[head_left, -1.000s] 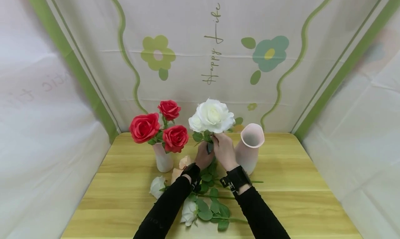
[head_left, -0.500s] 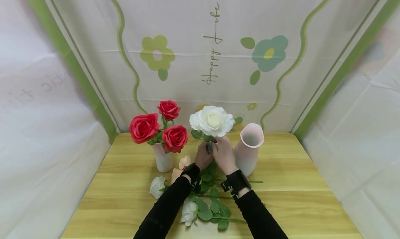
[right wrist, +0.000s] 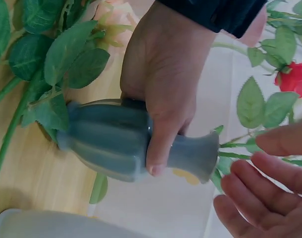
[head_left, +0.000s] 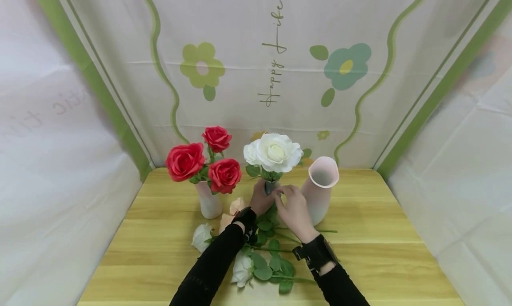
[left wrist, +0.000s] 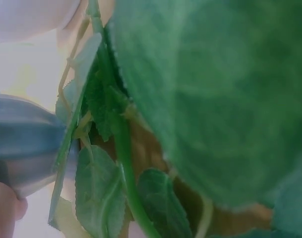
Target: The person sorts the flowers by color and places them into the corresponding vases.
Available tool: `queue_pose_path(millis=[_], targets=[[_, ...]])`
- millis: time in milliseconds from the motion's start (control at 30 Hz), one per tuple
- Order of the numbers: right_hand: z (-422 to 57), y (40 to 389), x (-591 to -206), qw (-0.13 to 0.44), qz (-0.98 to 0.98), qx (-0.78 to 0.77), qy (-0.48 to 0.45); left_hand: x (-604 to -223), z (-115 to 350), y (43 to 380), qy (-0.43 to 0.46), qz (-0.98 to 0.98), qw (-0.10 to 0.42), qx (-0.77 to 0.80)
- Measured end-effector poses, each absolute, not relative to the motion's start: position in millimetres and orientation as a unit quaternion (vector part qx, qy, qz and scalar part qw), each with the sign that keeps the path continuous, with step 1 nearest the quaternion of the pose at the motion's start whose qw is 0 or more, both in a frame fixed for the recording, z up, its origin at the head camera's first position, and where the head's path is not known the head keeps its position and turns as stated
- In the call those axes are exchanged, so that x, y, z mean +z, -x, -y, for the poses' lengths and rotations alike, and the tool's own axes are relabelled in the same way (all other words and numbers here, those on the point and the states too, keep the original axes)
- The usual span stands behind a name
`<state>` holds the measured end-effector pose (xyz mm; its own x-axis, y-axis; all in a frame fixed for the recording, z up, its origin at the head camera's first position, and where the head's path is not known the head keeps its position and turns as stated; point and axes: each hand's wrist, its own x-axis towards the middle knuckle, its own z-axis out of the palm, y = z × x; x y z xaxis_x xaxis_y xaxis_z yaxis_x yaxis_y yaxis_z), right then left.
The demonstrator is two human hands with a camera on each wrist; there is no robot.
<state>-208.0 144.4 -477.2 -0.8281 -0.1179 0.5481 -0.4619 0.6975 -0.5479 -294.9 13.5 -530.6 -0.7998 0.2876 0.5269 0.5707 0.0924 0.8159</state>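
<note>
A small ribbed blue-grey vase (right wrist: 109, 139) stands on the table, with white roses (head_left: 276, 152) rising from its flared mouth. My left hand (right wrist: 166, 82) grips this vase round its upper part, the thumb along the shoulder below the neck. Beside the vase mouth, my right hand (head_left: 294, 210) holds nothing; its fingers are loosely bent and apart from the stems. In the right wrist view, green stems enter the mouth near those fingers (right wrist: 260, 188). Leaves (left wrist: 205, 99) hide much of the left wrist view, where part of the vase shows at the left.
A pink-and-white vase (head_left: 320, 195) stands close to my right hand. Red roses (head_left: 225, 176) fill a smaller vase (head_left: 209, 201) at the left. Loose white roses (head_left: 242, 270), peach roses (head_left: 237, 206) and leafy stems (head_left: 294, 278) lie on the wooden table (head_left: 380, 235) beneath my arms.
The white roses sank a little between the two earlier frames. My right hand has let go of their stem and drawn back down and to the right. The left hand keeps its grip.
</note>
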Motion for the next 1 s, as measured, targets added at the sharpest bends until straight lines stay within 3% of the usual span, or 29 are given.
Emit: queue_pose_path(millis=[100,467,1000], targets=[[-150.7,195.3,-478.0,0.233,0.891,0.343,-0.184,-542.5,-15.8,302.9,0.289,0.752,0.140,-0.575],[-166.2,158.8,-490.5,0.171,0.912,0.294,-0.230,-560.7,-13.8,313.9,0.282,0.771,0.141,-0.554],[-167.4,136.4,-521.5,0.003,0.920,0.218,-0.326,-557.3,-16.8,311.5,0.240,0.797,0.091,-0.546]])
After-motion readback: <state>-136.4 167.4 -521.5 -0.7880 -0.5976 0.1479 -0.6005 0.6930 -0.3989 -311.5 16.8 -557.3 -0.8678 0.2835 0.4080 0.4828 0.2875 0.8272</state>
